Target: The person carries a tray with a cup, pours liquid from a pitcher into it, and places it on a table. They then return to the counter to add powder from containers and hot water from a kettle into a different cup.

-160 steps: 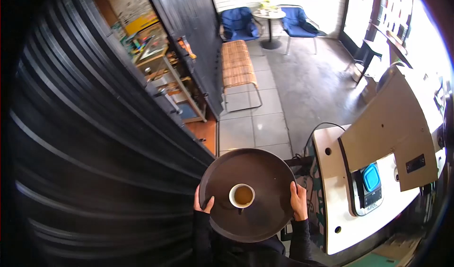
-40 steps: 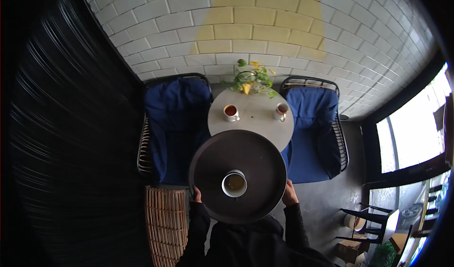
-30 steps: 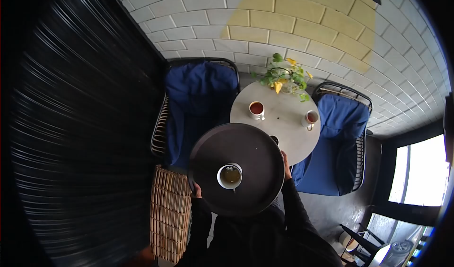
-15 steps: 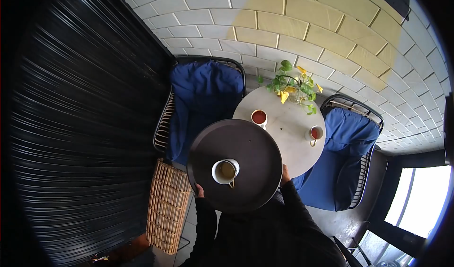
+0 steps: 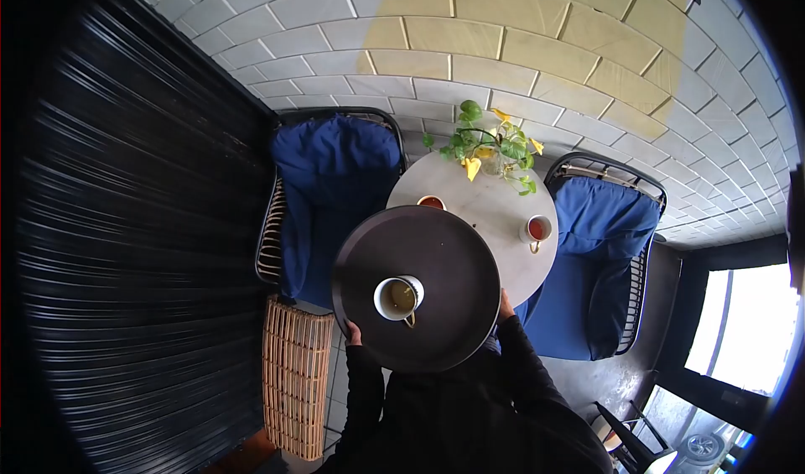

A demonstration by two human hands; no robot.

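1. Two bare hands grip a round, dark brown serving tray (image 5: 453, 315): the left hand (image 5: 354, 335) at its near left edge, the right hand (image 5: 506, 307) at its right side. Both are closed on the raised rim; how the fingers curl underneath cannot be told.
2. A white mug (image 5: 399, 299) with a gold-toned handle sits on the tray, slightly left of its middle and well inside the rim. Yellow-brown liquid shows in it.
3. The tray's far edge overlaps the round table (image 5: 495, 205) in view and hides most of a reddish-filled mug (image 5: 432, 202); whether they touch cannot be told.
4. A second reddish-filled mug (image 5: 537, 231) stands near the table's right edge; smooth, pale tabletop lies between it and the tray.
5. A green potted plant (image 5: 495, 145) with some yellow leaves takes up the far edge, near the brick wall (image 5: 470, 21).
6. Blue, soft-creased chairs closely flank the table, the left chair (image 5: 335, 164) and the right chair (image 5: 579, 298).
7. A slatted wicker bench (image 5: 298, 377) borders the left arm's side; smooth gray floor (image 5: 591, 383) opens at the right.
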